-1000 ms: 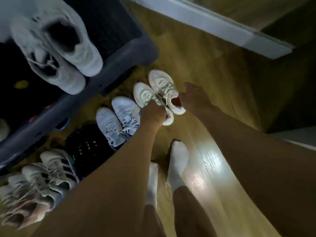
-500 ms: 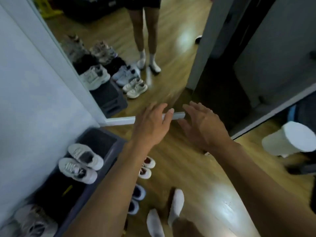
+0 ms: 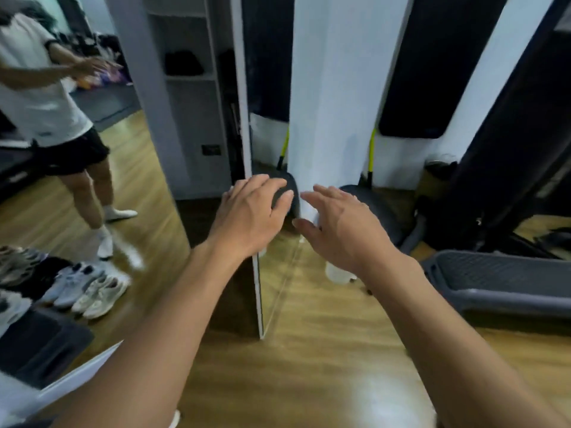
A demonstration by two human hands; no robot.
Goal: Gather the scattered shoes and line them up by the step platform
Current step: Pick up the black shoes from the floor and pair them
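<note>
In the mirror [image 3: 148,230] at the left, the shoes [image 3: 92,291] show only as a reflection: pale pairs in a row beside a dark step platform [image 3: 40,344]. The left hand [image 3: 250,217] hangs in the air, fingers spread and loose, holding nothing. The right hand [image 3: 340,230], just beside it, is equally released. A second grey platform [image 3: 500,279] sits on the floor at the right. Blur makes any lettering unreadable.

No text, label or number seems readable through the blur.
</note>
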